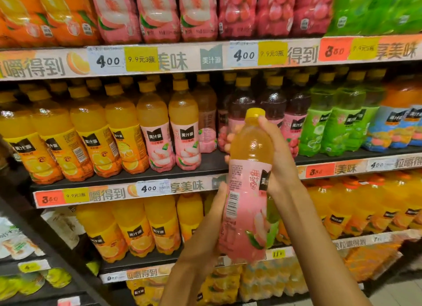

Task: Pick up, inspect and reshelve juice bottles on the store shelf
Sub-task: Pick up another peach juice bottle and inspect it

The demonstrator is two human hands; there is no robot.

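Observation:
I hold a peach juice bottle (247,187) with a pink label and yellow cap upright in front of the shelves, its barcode side turned toward me. My right hand (277,150) grips the upper part of the bottle, fingers wrapped round behind it. My left hand (205,232) holds the lower part from the left, thumb along the label. On the middle shelf (205,166), two matching peach bottles (172,132) stand left of a gap, right behind the held bottle.
Orange juice bottles (75,136) fill the middle shelf's left side; dark red bottles (274,104) and green bottles (331,127) stand to the right. More bottles line the shelves above and below. Price tags (107,61) run along the shelf edges.

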